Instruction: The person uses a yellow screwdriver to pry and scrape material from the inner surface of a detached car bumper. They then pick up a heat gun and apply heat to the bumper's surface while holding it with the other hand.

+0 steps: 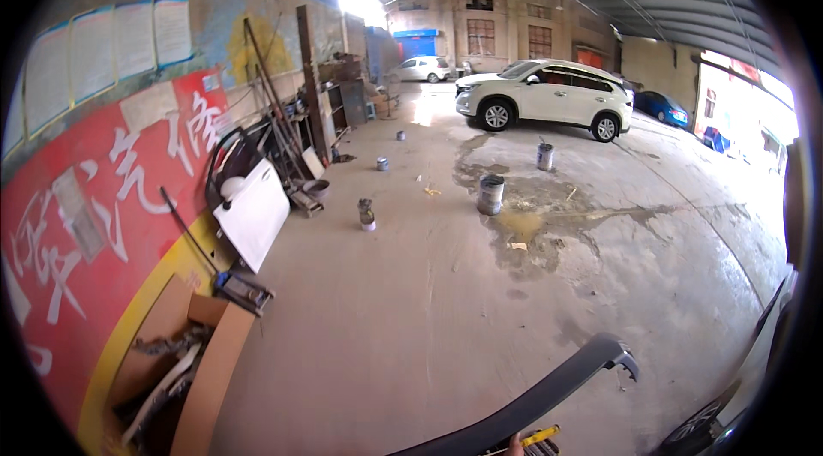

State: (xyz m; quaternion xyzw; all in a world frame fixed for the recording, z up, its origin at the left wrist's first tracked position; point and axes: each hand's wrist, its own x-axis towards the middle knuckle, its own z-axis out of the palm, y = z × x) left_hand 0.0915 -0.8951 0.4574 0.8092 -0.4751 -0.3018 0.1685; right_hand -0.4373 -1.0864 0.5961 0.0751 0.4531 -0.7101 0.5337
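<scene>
A long dark grey plastic car trim piece rises from the lower edge toward the right, its far end bent into a hook. Just a finger of what seems to be my right hand shows at the bottom, closed against the near edge of this trim. Right beside that finger a small yellow tool sticks out; its kind is unclear, and so is whether the hand grips it. Most of the hand is cut off below the picture. My left hand is out of view.
Paint-stained buckets and small cans stand on the concrete floor. A floor jack, a white panel and an open cardboard box line the left wall. A white car is parked ahead; another vehicle's side is close at right.
</scene>
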